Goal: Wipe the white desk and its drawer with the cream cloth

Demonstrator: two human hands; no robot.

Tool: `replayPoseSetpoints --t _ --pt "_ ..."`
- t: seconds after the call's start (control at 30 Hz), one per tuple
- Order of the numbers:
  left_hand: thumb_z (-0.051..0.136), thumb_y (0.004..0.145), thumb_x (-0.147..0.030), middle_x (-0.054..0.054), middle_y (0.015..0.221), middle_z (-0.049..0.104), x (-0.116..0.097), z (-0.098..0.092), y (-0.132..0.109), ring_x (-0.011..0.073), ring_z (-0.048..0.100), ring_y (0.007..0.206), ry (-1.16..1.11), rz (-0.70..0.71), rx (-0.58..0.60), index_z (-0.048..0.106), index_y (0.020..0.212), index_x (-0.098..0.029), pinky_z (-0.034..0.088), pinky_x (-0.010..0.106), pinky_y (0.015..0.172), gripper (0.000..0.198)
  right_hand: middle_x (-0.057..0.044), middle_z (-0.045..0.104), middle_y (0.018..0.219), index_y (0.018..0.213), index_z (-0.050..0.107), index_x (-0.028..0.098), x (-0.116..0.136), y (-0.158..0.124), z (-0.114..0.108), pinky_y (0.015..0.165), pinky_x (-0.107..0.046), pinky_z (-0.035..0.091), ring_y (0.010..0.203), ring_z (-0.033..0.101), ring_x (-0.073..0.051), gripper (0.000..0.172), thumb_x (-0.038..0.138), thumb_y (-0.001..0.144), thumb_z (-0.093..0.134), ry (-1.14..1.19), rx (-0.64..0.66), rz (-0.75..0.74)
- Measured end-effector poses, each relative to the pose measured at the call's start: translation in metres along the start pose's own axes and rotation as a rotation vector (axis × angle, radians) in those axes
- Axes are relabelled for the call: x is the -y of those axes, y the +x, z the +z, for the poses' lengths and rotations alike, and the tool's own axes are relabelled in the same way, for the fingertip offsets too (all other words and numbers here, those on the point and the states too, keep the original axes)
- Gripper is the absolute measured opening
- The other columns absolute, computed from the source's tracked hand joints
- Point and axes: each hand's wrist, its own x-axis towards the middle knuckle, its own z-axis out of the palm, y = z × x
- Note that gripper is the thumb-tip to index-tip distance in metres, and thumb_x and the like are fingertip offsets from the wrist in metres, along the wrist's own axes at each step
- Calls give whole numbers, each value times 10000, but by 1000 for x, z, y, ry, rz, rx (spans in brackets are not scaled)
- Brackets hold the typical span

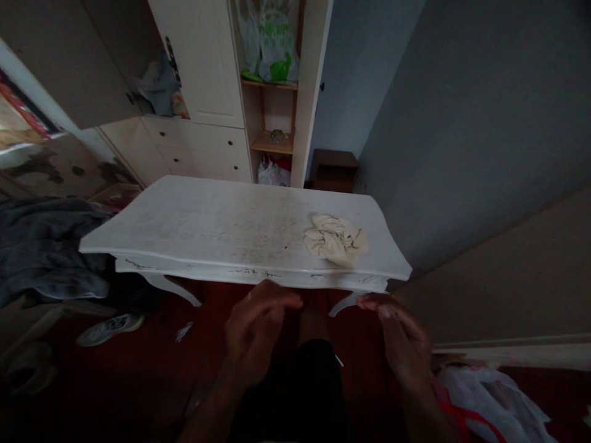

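Note:
A crumpled cream cloth [333,240] lies on the right part of a white table [207,215] with a wavy front edge. Grey-brown smudges spread over the middle of the tabletop, left of the cloth. In front of the table, my left hand [256,326] is held in the air with its fingers curved toward the right and nothing in it. Opposite it hovers my right hand [406,341], fingers bent inward, also without anything in it. Neither hand touches the table or the cloth.
A white wardrobe [217,92] with shelves holding plastic bags [277,46] stands behind the table. Dark clothing [46,246] is piled at left, above a shoe [111,329] on the red-brown floor. A white bag [494,400] sits lower right, beside the grey wall [484,123].

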Motion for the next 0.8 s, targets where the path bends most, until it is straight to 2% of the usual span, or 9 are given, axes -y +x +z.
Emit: replayPoseSetpoints --t 0.07,0.13,0.23,0.33,0.4,0.47,0.6,0.7,0.8 --pt "509 940 -342 31 1053 674 21 24 36 196 650 967 -32 29 93 649 1124 -326 564 389 832 231 -46 756 906 875 749 282 -15 21 1 807 -418 573 892 707 -238 215 371 918 557 -21 9 44" --pt "573 891 -353 82 1285 592 45 54 76 222 579 1166 49 61 172 531 1313 -281 516 404 953 430 -40 761 921 877 753 270 -34 36 -4 838 -398 564 903 711 -230 230 398 907 564 -31 9 55" --pt "667 810 -432 148 1471 449 75 100 125 277 377 1392 301 63 231 383 1447 -218 332 458 1142 730 -48 761 949 894 746 247 -68 61 -19 873 -388 542 923 704 -228 254 426 894 565 -72 -91 47" --pt "731 696 -597 203 1590 235 88 137 153 392 139 1481 553 -118 347 250 1522 -182 224 563 1163 1041 -92 760 947 861 721 198 -104 97 -38 891 -410 519 925 695 -243 332 474 875 535 -142 -158 33" --pt "717 628 -704 198 1621 129 91 155 162 440 28 1481 659 -197 473 171 1545 -205 171 644 1142 1178 -111 758 958 848 710 187 -125 122 -50 893 -420 510 924 689 -251 363 498 846 524 -219 -129 54" --pt "691 609 -747 207 1607 179 93 169 165 451 94 1472 736 -238 541 164 1544 -216 183 660 1124 1198 -117 756 953 834 703 185 -142 143 -60 885 -420 506 908 687 -255 370 517 794 545 -288 -73 84" --pt "673 725 -595 170 1364 523 99 178 160 348 528 1239 816 -232 437 363 1453 -230 408 481 1032 871 -102 755 881 781 693 191 -159 163 -70 848 -399 511 831 684 -242 363 524 744 551 -369 8 104" --pt "690 749 -460 130 1234 581 101 163 139 294 601 1110 777 -168 285 439 1388 -234 474 390 947 723 -100 746 832 770 687 186 -165 164 -73 804 -388 520 783 679 -238 370 518 755 525 -397 -43 96" --pt "697 751 -410 122 1208 585 99 131 95 278 595 1093 679 -110 37 446 1368 -214 482 379 948 694 -107 745 849 788 689 184 -168 160 -74 803 -389 524 789 680 -238 354 488 772 509 -411 -78 52"
